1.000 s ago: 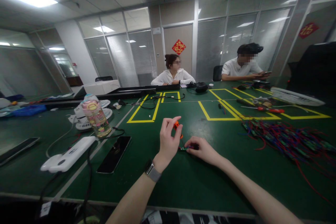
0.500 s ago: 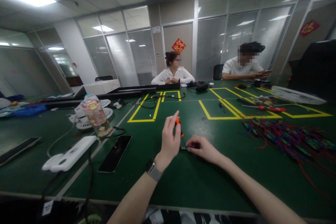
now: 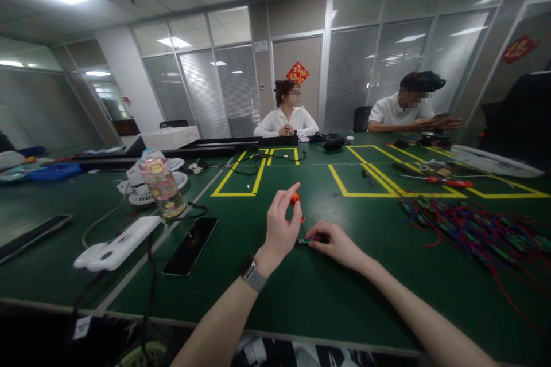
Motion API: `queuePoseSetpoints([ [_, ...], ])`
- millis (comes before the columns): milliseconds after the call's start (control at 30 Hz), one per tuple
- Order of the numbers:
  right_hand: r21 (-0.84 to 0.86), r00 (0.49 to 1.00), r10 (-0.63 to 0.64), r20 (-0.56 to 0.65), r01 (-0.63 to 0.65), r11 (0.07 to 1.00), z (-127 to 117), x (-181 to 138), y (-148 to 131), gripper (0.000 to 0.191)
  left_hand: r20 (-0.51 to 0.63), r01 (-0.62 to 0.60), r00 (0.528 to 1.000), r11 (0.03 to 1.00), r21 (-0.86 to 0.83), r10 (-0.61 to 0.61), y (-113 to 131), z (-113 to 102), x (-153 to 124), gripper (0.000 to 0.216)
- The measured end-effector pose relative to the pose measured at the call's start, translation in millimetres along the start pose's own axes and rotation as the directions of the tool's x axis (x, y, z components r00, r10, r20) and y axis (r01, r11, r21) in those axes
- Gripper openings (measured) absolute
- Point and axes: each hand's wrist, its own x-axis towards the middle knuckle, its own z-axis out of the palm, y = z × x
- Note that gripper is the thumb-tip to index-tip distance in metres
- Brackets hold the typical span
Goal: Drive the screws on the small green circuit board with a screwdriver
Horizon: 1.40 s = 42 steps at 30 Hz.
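Note:
My left hand (image 3: 280,228) is raised just above the green table (image 3: 327,298), its fingers pinched around a small orange-handled tool (image 3: 295,201) held upright. The tool's lower end points down at a small green circuit board (image 3: 306,240) lying on the table. My right hand (image 3: 333,242) rests on the table and pinches that board at its right end, fingers curled over it. A watch sits on my left wrist.
A black phone (image 3: 190,245), a white device (image 3: 117,248) with cables and a drink bottle (image 3: 161,182) lie to the left. A heap of red and blue wired boards (image 3: 469,229) and a red screwdriver (image 3: 443,181) lie right. Two people sit across the table.
Both hands stay almost in place; the left hand's fingers have shifted a little on the orange tool. The view has tilted slightly.

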Motion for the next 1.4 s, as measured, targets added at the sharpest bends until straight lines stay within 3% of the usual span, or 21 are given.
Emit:
queuePoseSetpoints([
  [133, -0.007, 1.000, -0.002, 0.004, 0.002, 1.000, 0.3, 0.5, 2.0, 0.015, -0.060, -0.030, 0.998, 0.999, 0.027, 0.032, -3.3, 0.2, 1.3, 0.026],
  [300, -0.002, 1.000, -0.001, 0.003, 0.001, 1.000, 0.1, 0.6, 1.2, 0.015, 0.016, -0.005, 1.000, 0.999, -0.038, 0.006, 0.7, -0.5, -0.1, 0.037],
  [533, -0.017, 1.000, -0.010, 0.002, 0.010, 1.000, 0.0, 0.5, 1.8, 0.015, -0.023, -0.018, 1.000, 1.000, 0.015, 0.018, 1.2, -0.8, -0.2, 0.026],
  [700, -0.017, 1.000, -0.002, 0.011, 0.002, 1.000, -0.1, 0.6, 0.9, 0.015, -0.003, -0.006, 1.000, 1.000, -0.011, 0.006, 1.3, -0.6, 0.4, 0.036],
  [900, -0.012, 1.000, 0.006, 0.011, -0.006, 1.000, -0.1, 0.7, 0.5, 0.015, -0.077, 0.012, 0.997, 0.999, 0.044, -0.009, -1.7, -0.3, 2.0, 0.023],
  [1067, -0.010, 1.000, -0.004, 0.009, 0.004, 1.000, 0.5, 1.4, 2.6, 0.014, -0.008, -0.013, 1.000, 1.000, -0.015, 0.013, 0.4, 0.8, 0.5, 0.036],
  [1267, -0.010, 1.000, -0.017, 0.013, 0.018, 1.000, 0.6, 0.9, 3.6, 0.014, -0.055, -0.063, 0.996, 0.997, 0.035, 0.065, 0.3, 1.6, -0.1, 0.025],
  [1400, -0.016, 1.000, -0.009, 0.010, 0.009, 1.000, 0.2, 0.7, 2.6, 0.014, -0.007, -0.044, 0.999, 0.999, 0.002, 0.044, 1.7, 1.4, -1.3, 0.035],
])
